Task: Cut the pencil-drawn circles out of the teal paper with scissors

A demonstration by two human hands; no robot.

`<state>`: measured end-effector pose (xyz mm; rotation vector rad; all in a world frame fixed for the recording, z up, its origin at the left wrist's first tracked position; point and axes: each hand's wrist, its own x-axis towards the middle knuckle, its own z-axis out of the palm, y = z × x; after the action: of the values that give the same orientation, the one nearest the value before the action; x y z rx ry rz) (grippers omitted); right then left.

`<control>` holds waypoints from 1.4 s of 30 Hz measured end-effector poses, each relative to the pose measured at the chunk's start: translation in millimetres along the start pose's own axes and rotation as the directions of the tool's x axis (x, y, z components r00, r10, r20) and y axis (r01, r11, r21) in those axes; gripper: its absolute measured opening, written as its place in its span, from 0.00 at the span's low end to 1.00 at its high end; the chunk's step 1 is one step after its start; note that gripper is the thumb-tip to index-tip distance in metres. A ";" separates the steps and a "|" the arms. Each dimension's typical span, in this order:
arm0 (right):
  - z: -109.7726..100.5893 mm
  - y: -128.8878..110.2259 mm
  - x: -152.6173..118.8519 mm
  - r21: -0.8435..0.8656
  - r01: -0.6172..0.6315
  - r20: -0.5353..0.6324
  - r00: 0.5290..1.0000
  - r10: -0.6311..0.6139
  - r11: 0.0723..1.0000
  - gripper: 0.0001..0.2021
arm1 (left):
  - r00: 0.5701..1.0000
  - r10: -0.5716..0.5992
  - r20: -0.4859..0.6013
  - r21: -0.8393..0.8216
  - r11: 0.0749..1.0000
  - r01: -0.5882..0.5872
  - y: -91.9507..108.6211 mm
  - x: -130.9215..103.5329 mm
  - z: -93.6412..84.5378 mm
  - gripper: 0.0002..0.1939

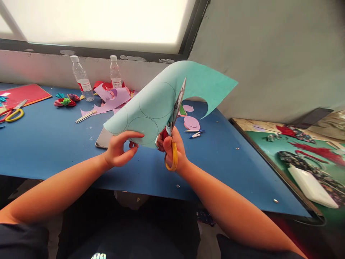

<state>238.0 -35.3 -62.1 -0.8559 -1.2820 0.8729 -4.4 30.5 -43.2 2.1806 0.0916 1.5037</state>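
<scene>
A sheet of light teal paper (153, 100) with several drawn circles curls above the table, its far right end bent over and notched by a curved cut. My left hand (121, 148) grips the sheet's lower left edge, the index finger lying over its face and the thumb apart below. In my right hand (175, 147) are scissors (178, 104) with a yellow and red handle. Their blades point up and away, against the paper beside the drawn circles. Part of the red handle is hidden by my fingers.
Two water bottles (82, 81) (115, 72) stand by the wall near purple paper scraps (114, 100). Left on the blue table (67, 144) are red paper (29, 94) and other scissors (14, 114). Purple circles (191, 123) and pens (196, 135) lie right; a green table (331, 158) adjoins.
</scene>
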 end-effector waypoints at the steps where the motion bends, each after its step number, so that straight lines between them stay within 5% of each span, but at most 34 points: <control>1: 0.1 -0.1 0.0 0.002 0.013 -0.007 1.000 -0.013 1.000 0.37 | 1.000 0.005 0.002 -0.002 1.000 -0.005 0.7 0.5 0.5 0.23; 17: 0.6 0.6 -1.7 -0.043 0.029 -0.023 0.999 -0.030 0.999 0.37 | 0.998 0.055 -0.020 -0.032 0.998 -0.056 12.6 9.4 5.9 0.02; 42: 2.3 -3.7 -4.8 -0.012 0.011 -0.043 0.999 -0.011 1.000 0.38 | 0.998 0.057 -0.021 -0.022 0.998 -0.057 15.6 14.3 4.4 0.04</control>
<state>235.6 -41.2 -60.6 -0.8716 -1.2545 0.8347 1.8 19.8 -25.4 2.1670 0.0192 1.5513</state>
